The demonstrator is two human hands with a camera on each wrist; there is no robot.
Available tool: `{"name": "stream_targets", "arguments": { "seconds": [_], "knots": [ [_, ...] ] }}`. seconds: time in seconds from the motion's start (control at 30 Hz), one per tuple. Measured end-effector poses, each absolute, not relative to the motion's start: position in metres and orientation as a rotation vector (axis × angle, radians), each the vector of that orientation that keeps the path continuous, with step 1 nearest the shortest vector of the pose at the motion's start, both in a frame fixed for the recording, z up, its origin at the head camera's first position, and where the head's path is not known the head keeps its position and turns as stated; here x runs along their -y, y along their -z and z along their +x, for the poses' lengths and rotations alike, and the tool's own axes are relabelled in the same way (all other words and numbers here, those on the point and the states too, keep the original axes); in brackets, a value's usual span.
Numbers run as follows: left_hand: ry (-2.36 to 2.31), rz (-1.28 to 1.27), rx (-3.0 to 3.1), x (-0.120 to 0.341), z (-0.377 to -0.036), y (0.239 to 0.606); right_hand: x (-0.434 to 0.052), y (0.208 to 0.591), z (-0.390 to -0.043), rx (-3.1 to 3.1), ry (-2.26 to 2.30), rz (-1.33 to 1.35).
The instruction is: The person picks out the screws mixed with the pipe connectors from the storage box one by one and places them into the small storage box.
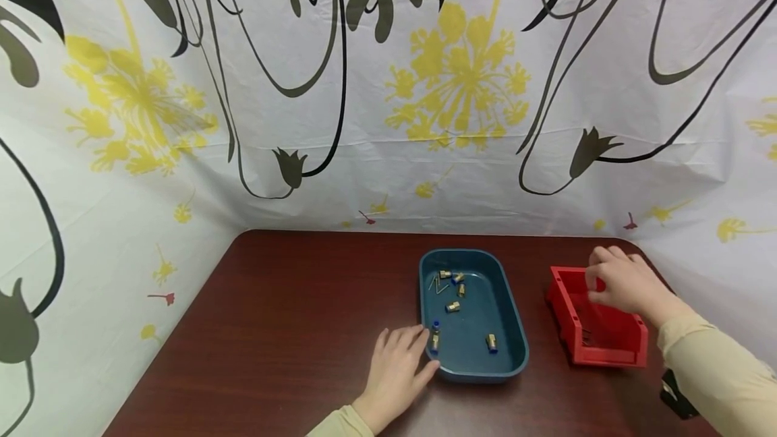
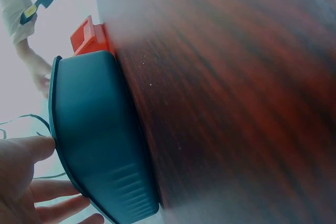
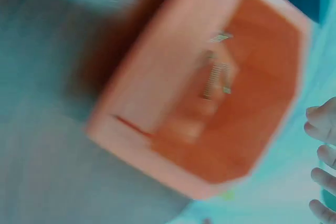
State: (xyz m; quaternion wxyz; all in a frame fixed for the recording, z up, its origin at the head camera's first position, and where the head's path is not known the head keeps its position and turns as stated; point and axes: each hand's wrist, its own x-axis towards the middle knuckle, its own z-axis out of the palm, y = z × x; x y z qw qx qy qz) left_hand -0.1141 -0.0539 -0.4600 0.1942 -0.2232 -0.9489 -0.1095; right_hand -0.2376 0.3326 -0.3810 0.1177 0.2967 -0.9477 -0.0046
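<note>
Your right hand [image 1: 625, 282] hangs over the far right side of the red bin [image 1: 610, 356], fingers loosely bent, with a gap between them and the thumb; nothing shows in its grasp. In the right wrist view, a few screws [image 3: 213, 81] lie on the bin's floor, apart from your fingertips. Seen from your head, they are below that hand, toward you and to its left, near the bin's closer end. The bin's long side runs away from you, its far end leaning slightly left. The screws point different ways: two lie nearly side by side, while another lies more crosswise. Blur hides their finer detail. Your right hand is clearly the nearer one to them; your left is across at the tray.

Your left hand [image 1: 397, 363] is spread, fingers mostly straight, touching the left rim of the blue tray [image 1: 473, 319] near its closer corner without gripping any loose piece. Just inside that rim, beside your fingertips, lies a brass fitting [image 1: 435, 342], its length pointing away from you. More fittings and some thin pins [image 1: 438, 286] lie toward the tray's far left. The tray stands between your hands, left of the bin and apart from it on the table [image 1: 291, 315].
</note>
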Motion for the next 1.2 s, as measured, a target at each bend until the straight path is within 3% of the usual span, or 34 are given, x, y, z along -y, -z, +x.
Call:
{"name": "stream_targets", "arguments": {
  "seconds": [0.5, 1.2],
  "knots": [
    [0.305, -0.621, 2.653, 0.055, -0.114, 0.46, -0.25, 0.324, -0.258, 2.512, -0.019, 1.104],
    [0.314, -0.629, 2.652, 0.055, -0.113, 0.459, -0.152, 0.348, -0.275, 2.538, 0.033, 1.357]
  ]
}}
